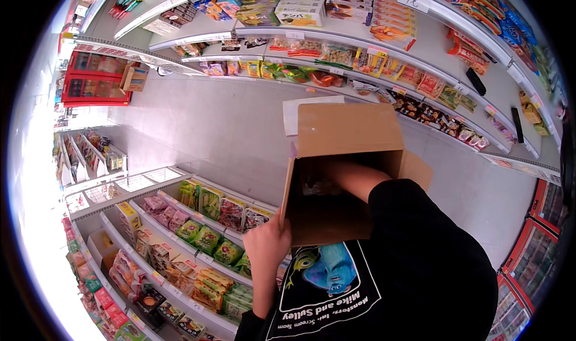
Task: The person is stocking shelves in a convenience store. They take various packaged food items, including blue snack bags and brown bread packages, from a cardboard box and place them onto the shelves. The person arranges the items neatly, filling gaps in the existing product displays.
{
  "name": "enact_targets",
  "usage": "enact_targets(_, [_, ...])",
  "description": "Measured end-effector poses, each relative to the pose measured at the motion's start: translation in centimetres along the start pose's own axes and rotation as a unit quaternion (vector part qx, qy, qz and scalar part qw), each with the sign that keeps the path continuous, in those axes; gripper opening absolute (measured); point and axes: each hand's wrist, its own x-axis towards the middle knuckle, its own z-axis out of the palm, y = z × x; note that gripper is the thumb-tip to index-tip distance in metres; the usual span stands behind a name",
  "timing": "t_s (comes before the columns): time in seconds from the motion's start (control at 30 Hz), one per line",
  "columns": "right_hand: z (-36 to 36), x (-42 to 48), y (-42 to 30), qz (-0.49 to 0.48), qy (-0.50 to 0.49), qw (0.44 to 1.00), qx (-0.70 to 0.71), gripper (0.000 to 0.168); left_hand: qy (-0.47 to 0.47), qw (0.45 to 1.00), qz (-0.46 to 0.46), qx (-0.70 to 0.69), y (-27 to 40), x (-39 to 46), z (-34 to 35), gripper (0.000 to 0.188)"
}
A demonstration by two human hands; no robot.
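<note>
An open cardboard box (351, 129) is held up against the front of my black printed T-shirt, its flaps folded outward. My left hand (270, 240) grips the left wall of the box, with the fingers around its edge. My right forearm reaches down into the box from the right, and my right hand (335, 172) is in the dark inside, its fingers hard to make out. Close to it lies a clear plastic-wrapped item (319, 188), too dim to name; whether my fingers touch it I cannot tell.
Store shelves (265, 30) with boxed and bagged snacks curve across the top and right. Another shelf unit (211, 257) of packaged snacks stands at the lower left. Red-framed coolers (96, 80) stand at the far left and lower right. A small carton (135, 78) sits by the left cooler.
</note>
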Motion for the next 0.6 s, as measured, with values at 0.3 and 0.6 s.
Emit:
enact_targets(0.3, [-0.4, -0.8, 1.4, 0.001, 0.0, 1.0, 0.005, 0.032, -0.019, 1.0, 0.012, -0.015, 0.9, 1.0, 0.0, 0.026])
enact_targets(0.6, [-0.8, -1.2, 2.2, 0.0, -0.004, 1.0, 0.007, 0.032, -0.047, 0.998, 0.025, -0.027, 2.2, 3.0, -1.1, 0.029])
